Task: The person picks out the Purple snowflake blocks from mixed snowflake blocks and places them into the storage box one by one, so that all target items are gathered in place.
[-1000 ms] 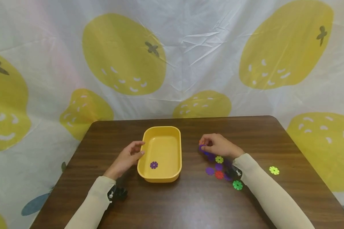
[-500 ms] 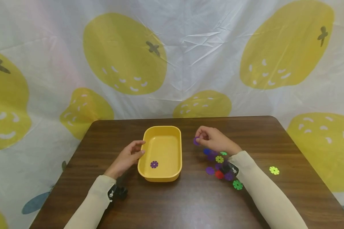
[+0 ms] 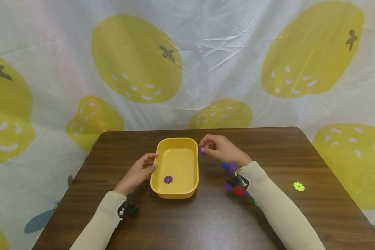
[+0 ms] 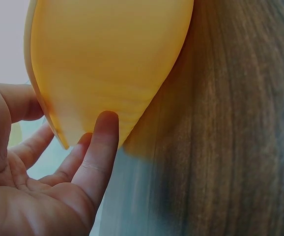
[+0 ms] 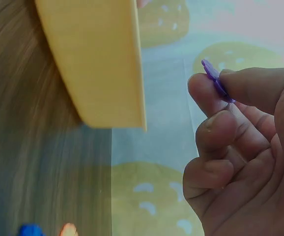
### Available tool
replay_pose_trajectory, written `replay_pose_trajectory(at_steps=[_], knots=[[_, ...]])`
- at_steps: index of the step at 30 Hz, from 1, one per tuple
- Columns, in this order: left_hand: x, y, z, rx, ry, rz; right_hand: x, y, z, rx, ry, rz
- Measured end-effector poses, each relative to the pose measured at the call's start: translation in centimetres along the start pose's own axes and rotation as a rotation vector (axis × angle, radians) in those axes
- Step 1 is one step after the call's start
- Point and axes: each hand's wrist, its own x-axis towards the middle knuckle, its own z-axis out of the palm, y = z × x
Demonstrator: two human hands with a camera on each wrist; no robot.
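My right hand point(image 3: 222, 150) pinches a purple notched plastic disc point(image 5: 216, 82) between thumb and forefinger, just off the right rim of a yellow tray point(image 3: 192, 180). In the right wrist view the disc is edge-on and the other fingers are curled. One purple snowflake-shaped disc point(image 3: 168, 179) lies flat on the tray's floor. My left hand point(image 3: 140, 172) is at the tray's left side. Its thumb point(image 4: 105, 130) rests along the outer wall, while the other fingers reach loosely to the rim.
Under the right wrist lies a loose group of discs, with a blue disc point(image 3: 225, 165) and a red disc point(image 3: 239, 190) showing; the sleeve hides part of it. A yellow-green disc point(image 3: 299, 186) lies alone farther right on the brown table point(image 3: 175, 225). A lemon-print curtain point(image 3: 218, 69) hangs behind.
My right hand has lifted the purple disc from the group and carried it leftward to the tray's right rim. The left hand has stayed at the tray.
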Motion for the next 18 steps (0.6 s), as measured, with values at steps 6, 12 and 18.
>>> replay_pose_trajectory(at_steps=[6, 12, 18], knots=[[-0.1, 0.0, 0.0, -0.003, 0.000, 0.003, 1.5, -0.9, 1.3, 0.042, -0.023, -0.028], [-0.1, 0.0, 0.1, -0.009, 0.000, 0.016, 3.0, -2.0, 2.8, 0.087, -0.072, -0.018], [0.1, 0.0, 0.2, -0.002, -0.002, 0.013, 4.2, -2.7, 4.5, 0.099, -0.108, -0.024]])
